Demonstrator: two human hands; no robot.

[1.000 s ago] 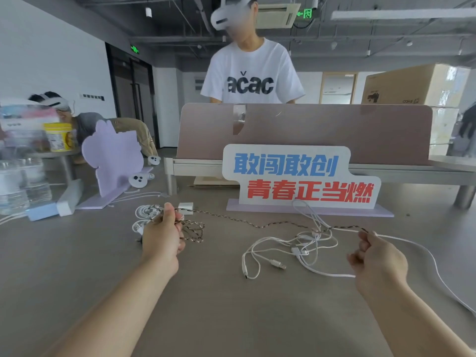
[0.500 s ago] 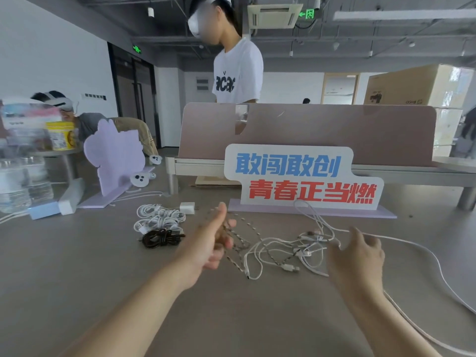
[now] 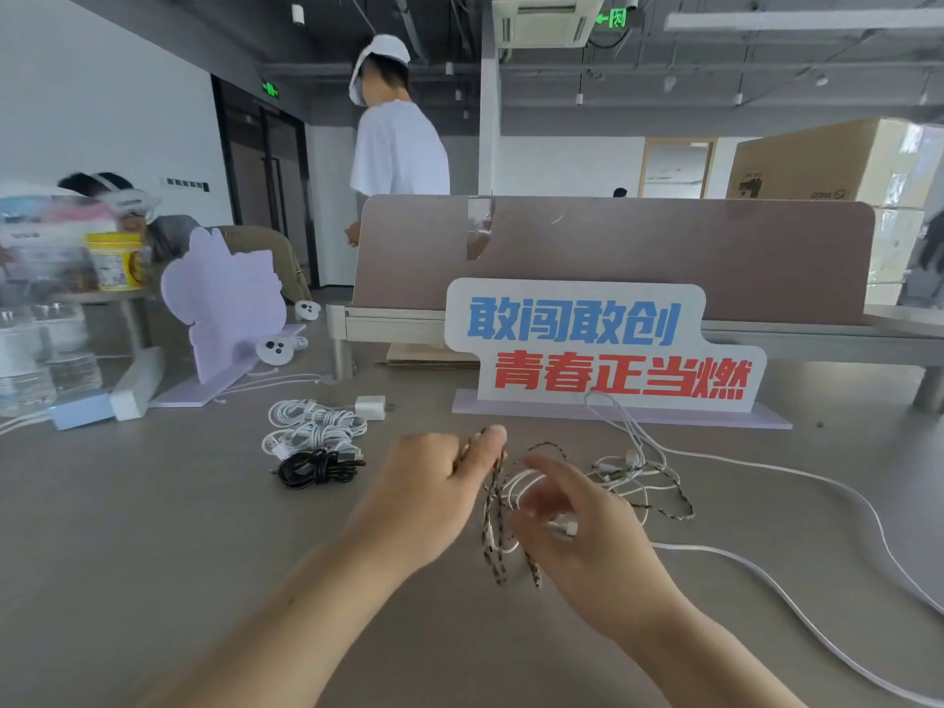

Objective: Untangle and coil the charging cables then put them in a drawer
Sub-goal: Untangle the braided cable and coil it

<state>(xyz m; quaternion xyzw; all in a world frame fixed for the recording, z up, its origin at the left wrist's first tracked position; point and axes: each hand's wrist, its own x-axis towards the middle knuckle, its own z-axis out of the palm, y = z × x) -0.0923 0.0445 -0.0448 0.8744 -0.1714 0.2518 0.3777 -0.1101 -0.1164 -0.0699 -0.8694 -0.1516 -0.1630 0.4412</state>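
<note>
My left hand (image 3: 434, 498) is raised over the grey table (image 3: 153, 544) and pinches the braided black-and-tan cable (image 3: 493, 523) between thumb and fingers; loops of it hang down. My right hand (image 3: 577, 539), blurred, sits just right of those loops with fingers curled loosely toward them; whether it grips anything I cannot tell. Behind the hands lies a tangle of white cables (image 3: 628, 472), and one long white cable (image 3: 817, 620) trails off to the right. Left of my hands rest coiled white cables (image 3: 311, 426) and a coiled black cable (image 3: 316, 467).
A white charger plug (image 3: 371, 407) lies beside the coils. A slogan sign (image 3: 603, 344) on a lilac base stands behind the tangle, and a lilac cut-out (image 3: 225, 304) at the left. Water bottles (image 3: 30, 360) sit at far left. A person (image 3: 398, 145) stands beyond the divider.
My left hand carried the braided cable from the coils at the left to the centre and gathered it into loops. My right hand let its end go and came in beside the loops.
</note>
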